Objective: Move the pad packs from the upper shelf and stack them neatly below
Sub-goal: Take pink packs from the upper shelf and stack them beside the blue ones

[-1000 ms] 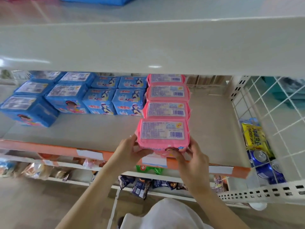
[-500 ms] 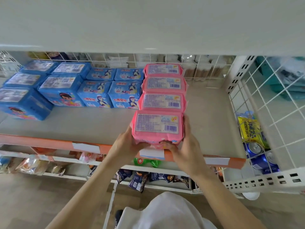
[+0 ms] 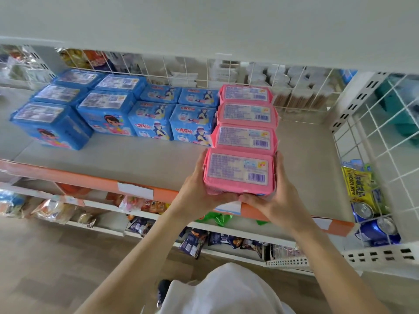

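A pink pad pack (image 3: 239, 172) with a white barcode label sits at the front of a row of pink packs (image 3: 246, 118) on the lower shelf (image 3: 145, 164). My left hand (image 3: 199, 191) grips its left side, with the thumb under its front edge. My right hand (image 3: 280, 196) grips its right side, fingers up along the pack. The pack touches the pink pack behind it. Several blue pad packs (image 3: 108, 112) stand in rows to the left. The underside of the upper shelf (image 3: 204, 26) fills the top of the view.
An orange price rail (image 3: 95, 182) runs along the shelf's front edge. A white wire basket (image 3: 371, 168) at the right holds drink cans and a yellow packet. A wire grid backs the shelf. Snack bags lie on lower shelves.
The pink pack has moved back from the shelf's front edge until it meets the row of pink packs. Both hands stayed on its sides. The view has tilted down.
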